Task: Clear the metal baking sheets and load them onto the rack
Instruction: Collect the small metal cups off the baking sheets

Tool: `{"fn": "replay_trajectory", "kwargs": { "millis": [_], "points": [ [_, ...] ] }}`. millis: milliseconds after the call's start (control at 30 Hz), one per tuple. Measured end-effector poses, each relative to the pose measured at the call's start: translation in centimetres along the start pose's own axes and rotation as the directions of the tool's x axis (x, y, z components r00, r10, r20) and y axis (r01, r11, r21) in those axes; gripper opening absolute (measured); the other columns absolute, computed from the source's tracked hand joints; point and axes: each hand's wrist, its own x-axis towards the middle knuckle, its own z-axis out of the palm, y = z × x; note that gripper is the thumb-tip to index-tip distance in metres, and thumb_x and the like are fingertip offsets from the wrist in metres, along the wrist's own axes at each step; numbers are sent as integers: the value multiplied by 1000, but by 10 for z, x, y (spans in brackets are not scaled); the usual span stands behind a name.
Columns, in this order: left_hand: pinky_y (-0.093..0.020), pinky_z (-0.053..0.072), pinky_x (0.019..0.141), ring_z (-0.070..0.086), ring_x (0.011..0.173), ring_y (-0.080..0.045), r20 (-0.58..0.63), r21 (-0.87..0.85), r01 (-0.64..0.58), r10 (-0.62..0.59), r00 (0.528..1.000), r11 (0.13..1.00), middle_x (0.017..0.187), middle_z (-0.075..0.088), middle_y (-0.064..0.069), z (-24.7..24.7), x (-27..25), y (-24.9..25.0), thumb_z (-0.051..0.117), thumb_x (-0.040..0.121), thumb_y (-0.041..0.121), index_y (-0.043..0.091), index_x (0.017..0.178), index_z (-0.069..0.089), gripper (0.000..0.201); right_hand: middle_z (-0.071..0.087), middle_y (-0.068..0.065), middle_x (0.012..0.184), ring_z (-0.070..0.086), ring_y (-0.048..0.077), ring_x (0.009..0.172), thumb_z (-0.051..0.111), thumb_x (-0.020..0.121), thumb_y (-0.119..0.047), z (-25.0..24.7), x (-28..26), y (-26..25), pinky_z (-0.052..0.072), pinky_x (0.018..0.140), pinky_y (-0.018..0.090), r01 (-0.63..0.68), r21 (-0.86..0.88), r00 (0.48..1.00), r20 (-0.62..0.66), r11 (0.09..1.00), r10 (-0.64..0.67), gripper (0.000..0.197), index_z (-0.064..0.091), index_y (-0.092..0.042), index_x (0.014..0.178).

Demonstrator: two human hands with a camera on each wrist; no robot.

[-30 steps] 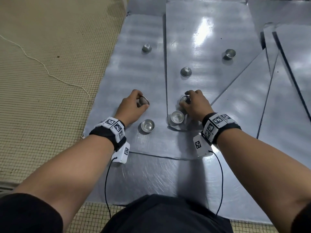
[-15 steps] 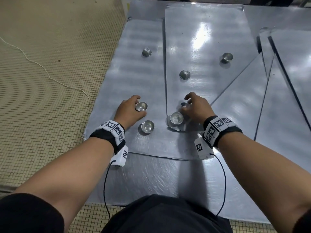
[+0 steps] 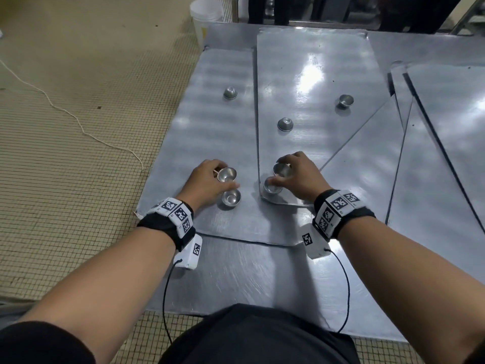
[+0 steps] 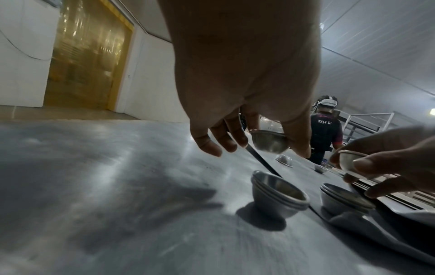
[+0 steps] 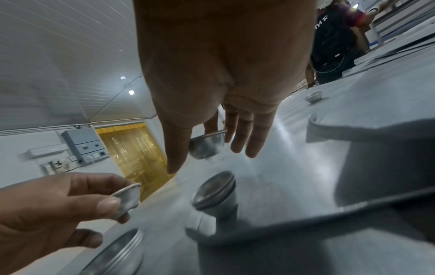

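Several flat metal baking sheets overlap on the table; a left sheet [image 3: 210, 119] and a centre sheet [image 3: 320, 74] carry small metal cups. My left hand [image 3: 223, 177] pinches one cup [image 3: 227, 174] [image 4: 269, 142] just above and behind a stack of nested cups [image 3: 231, 198] [image 4: 280, 195]. My right hand [image 3: 280, 172] pinches another cup [image 3: 282, 169] [image 5: 207, 147] over a second stack [image 3: 273, 187] [image 5: 214, 193] at the centre sheet's near corner. Single cups stand farther off: an upturned cup [image 3: 230, 93], a second upturned cup [image 3: 285, 124], and an upright cup [image 3: 346, 100].
More sheets [image 3: 433, 153] lie overlapped at the right. A white bucket [image 3: 206, 14] stands on the tiled floor past the table's far left corner, and a white cord [image 3: 78, 122] trails across the floor. Another person [image 4: 326, 130] works beyond the far end.
Both hands have lifted their cups off the sheets, turned them rim up and drawn them back toward the two stacks. The head view has tilted up, showing the table's far end.
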Motion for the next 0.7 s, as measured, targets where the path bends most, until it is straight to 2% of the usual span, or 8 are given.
{"fn": "replay_trajectory", "kwargs": {
  "millis": [100, 200, 333, 467, 600, 700],
  "points": [
    [-20, 45, 78, 57, 100, -4, 32, -7, -7, 8, 999, 1000, 112, 58, 11, 6, -12, -1, 89, 71, 38, 28, 112, 64, 50, 56, 6, 122, 57, 22, 108, 84, 75, -39, 6, -9, -6, 40, 85, 26, 22, -19, 999, 36, 1000, -22, 58, 65, -16, 124],
    [-27, 48, 86, 58, 102, -12, 64, 102, -61, 55, 996, 993, 115, 58, 7, 9, -20, -5, 88, 71, 43, 27, 118, 62, 56, 59, 6, 122, 58, 24, 109, 85, 73, -41, 11, -13, -9, 46, 89, 31, 9, -56, 998, 64, 998, -6, 62, 63, -19, 126],
    [-33, 49, 94, 58, 105, -17, 88, 172, -81, 67, 994, 982, 119, 58, 2, 14, -29, -14, 88, 71, 40, 26, 124, 60, 61, 63, 6, 126, 59, 26, 113, 82, 76, -40, 17, -14, -12, 45, 89, 31, -17, -120, 995, 97, 993, 29, 63, 60, -20, 132],
    [-32, 48, 88, 60, 104, -20, 116, 217, -111, 88, 989, 970, 117, 63, 1, 17, -30, -19, 86, 73, 36, 25, 123, 59, 58, 67, 3, 125, 62, 24, 113, 78, 80, -36, 22, -12, -10, 42, 83, 25, -35, -155, 991, 125, 987, 55, 57, 60, -22, 132],
    [-29, 45, 80, 60, 99, -17, 140, 244, -123, 90, 986, 962, 112, 63, 4, 16, -23, -21, 84, 72, 38, 27, 118, 59, 54, 69, 0, 119, 63, 23, 108, 76, 80, -35, 23, -8, -11, 45, 83, 27, -17, -170, 987, 156, 985, 44, 47, 65, -23, 124],
    [-30, 47, 81, 59, 99, -16, 157, 254, -134, 96, 983, 958, 111, 63, 5, 15, -15, -21, 84, 71, 40, 28, 116, 59, 53, 65, -1, 114, 62, 21, 104, 75, 79, -40, 28, -3, -10, 46, 83, 29, -27, -166, 985, 165, 986, 55, 48, 64, -24, 123]
  ]
}}
